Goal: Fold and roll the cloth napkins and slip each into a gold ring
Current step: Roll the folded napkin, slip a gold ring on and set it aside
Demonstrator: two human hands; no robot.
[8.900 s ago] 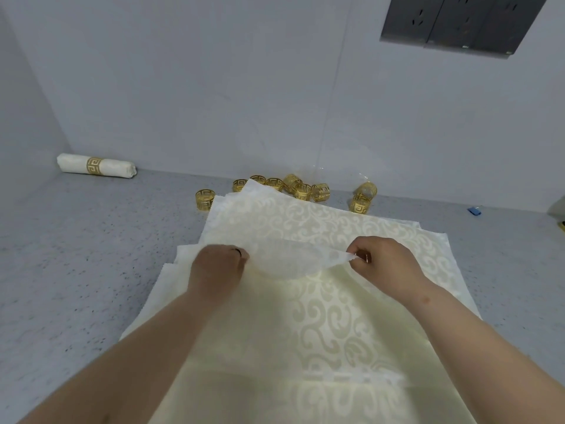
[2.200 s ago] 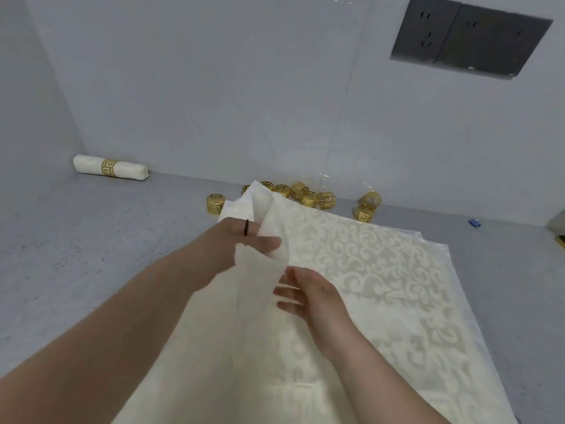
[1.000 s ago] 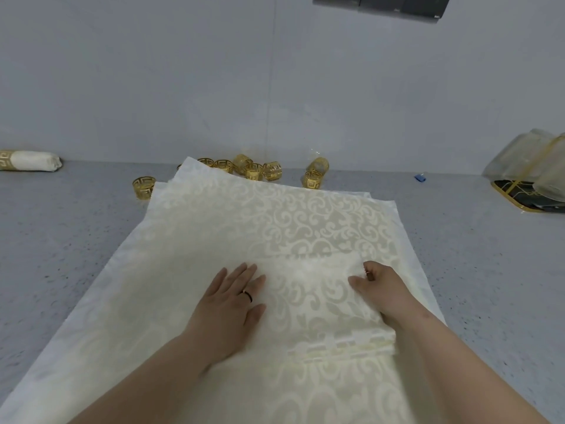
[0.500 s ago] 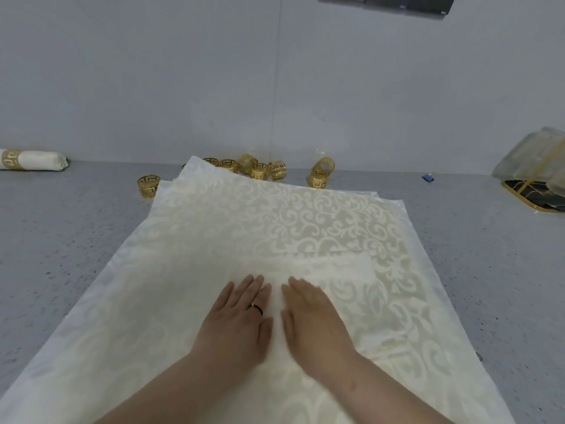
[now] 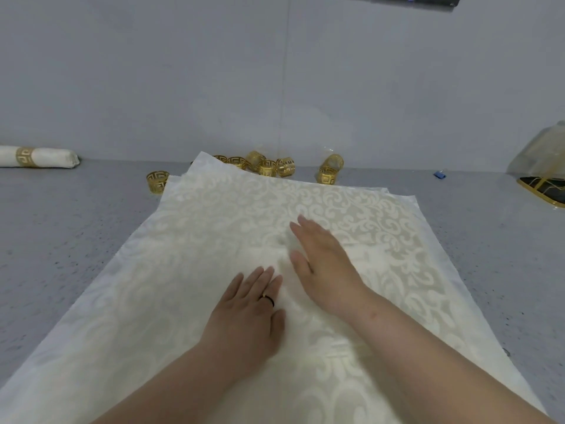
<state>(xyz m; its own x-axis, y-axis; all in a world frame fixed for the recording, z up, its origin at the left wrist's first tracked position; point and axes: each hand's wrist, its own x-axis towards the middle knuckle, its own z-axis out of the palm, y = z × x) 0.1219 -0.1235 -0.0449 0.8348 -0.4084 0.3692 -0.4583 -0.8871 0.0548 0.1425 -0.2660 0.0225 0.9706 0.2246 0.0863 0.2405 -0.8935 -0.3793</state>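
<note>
Pressing flat with spread fingers, the left hand (image 5: 244, 313) and right hand (image 5: 324, 267) rest palm-down, gripping nothing, on the folded napkin (image 5: 360, 264) atop the napkin stack (image 5: 183, 270) on the grey bench (image 5: 61, 240). Gold rings (image 5: 269, 166) lie beyond; a ringed roll (image 5: 39, 157) lies far left.

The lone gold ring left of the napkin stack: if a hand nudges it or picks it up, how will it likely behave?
The lone gold ring stands on its flat edge, so a gentle push would probably slide it across the grey table, not roll it. Knocked onto its side, it might roll, as its band is round. Its cut-out pattern suggests thin, light metal, likely easy to pinch but perhaps bendable.
</note>
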